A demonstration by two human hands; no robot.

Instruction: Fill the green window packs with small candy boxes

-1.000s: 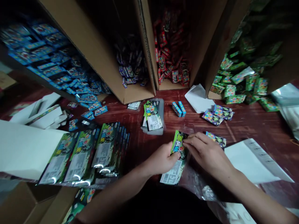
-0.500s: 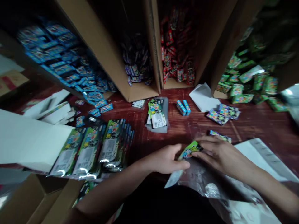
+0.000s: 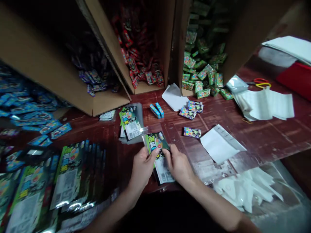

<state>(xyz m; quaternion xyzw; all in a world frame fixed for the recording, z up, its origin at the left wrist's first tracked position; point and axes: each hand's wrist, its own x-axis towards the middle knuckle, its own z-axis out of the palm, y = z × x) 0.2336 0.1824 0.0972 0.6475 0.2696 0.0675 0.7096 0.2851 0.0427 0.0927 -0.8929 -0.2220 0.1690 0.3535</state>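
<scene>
Between my two hands is a green-and-black printed packet (image 3: pixel 161 163) with a white label, its clear film edge standing out at the top. My left hand (image 3: pixel 143 166) pinches its left side, thumb on the printed face. On the opposite side my right hand (image 3: pixel 180 165) grips the edge with thumb and fingers. Just beyond lie two slim blue boxes (image 3: pixel 156 110) and, to their left, a small pile of similar printed cards (image 3: pixel 132 124) on clear film. Purple candy packs (image 3: pixel 191 132) rest to the right of my hands.
Cardboard boxes (image 3: pixel 110 102) at the back hold purple, red packs (image 3: pixel 138 72) and green packs (image 3: pixel 204 81). Filled packets (image 3: pixel 65 181) are stacked at left beside blue packs (image 3: pixel 26 106). At right are white paper (image 3: pixel 220 144), scissors (image 3: pixel 262 83) and a clear bag of white scraps (image 3: pixel 247 187).
The view has swung right. The packet, earlier tilted edge-on between my hands, now faces up, and my right hand has come in closer to my left.
</scene>
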